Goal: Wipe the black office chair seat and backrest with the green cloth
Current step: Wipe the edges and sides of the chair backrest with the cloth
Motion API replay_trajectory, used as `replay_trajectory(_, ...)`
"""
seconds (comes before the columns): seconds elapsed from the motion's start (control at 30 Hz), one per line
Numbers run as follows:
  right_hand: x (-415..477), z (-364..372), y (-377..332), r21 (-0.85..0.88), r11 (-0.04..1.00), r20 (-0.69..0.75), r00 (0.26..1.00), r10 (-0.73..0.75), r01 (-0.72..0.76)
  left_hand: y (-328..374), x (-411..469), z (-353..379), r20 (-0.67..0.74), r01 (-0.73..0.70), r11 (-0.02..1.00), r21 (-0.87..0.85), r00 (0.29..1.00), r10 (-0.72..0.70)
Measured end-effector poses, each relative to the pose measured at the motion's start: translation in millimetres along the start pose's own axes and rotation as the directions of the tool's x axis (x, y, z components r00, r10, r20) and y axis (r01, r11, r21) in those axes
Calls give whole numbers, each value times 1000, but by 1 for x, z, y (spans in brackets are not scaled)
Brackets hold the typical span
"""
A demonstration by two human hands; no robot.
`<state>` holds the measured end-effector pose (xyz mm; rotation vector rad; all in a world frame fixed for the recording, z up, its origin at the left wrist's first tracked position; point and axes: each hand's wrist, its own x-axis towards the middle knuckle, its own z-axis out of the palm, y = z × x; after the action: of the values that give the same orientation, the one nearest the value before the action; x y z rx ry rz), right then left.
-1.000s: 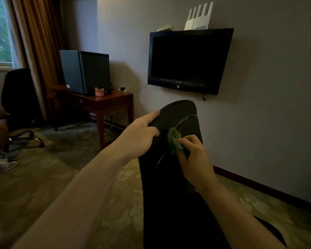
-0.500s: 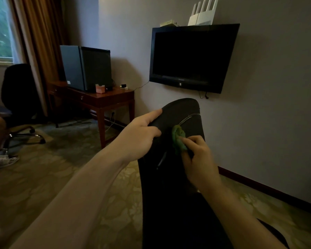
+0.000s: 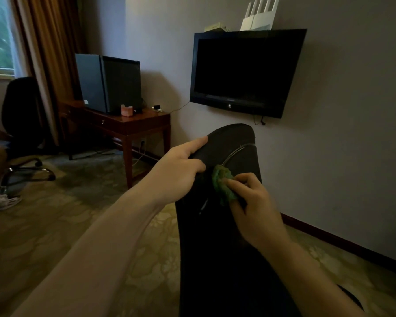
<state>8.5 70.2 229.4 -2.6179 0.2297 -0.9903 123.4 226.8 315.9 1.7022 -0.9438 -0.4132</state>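
Head view: your right hand pinches the green cloth on the backrest, whose long axis runs down toward you; left hand grips its edge.

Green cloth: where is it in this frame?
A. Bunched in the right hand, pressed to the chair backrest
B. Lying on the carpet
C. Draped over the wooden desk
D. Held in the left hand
A: the right hand grips the bunched green cloth against the backrest, while the left hand holds the backrest's edge.

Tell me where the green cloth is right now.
In the head view, the green cloth is bunched in the right hand, pressed against the upper backrest just right of the left hand, below the wall TV.
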Motion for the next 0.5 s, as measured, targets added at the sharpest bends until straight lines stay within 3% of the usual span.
replay_trajectory(0.17,14,-4,9,-25,987,14,987,162,-162,1,1,2,-11,27,997,-72,1000,-28)
replay_trajectory(0.3,-2,-9,-6,57,998,-146,989,-21,30,-1,3,2,-3,24,998,-52,1000,-24)
replay_trajectory(0.4,-7,-4,-12,39,985,-91,982,-166,170,-1,5,2,4,14,999,-45,1000,-14)
replay_trajectory(0.5,-1,4,0,23,991,-54,990,-133,135,-2,4,1,7,29,999,-21,1000,-29)
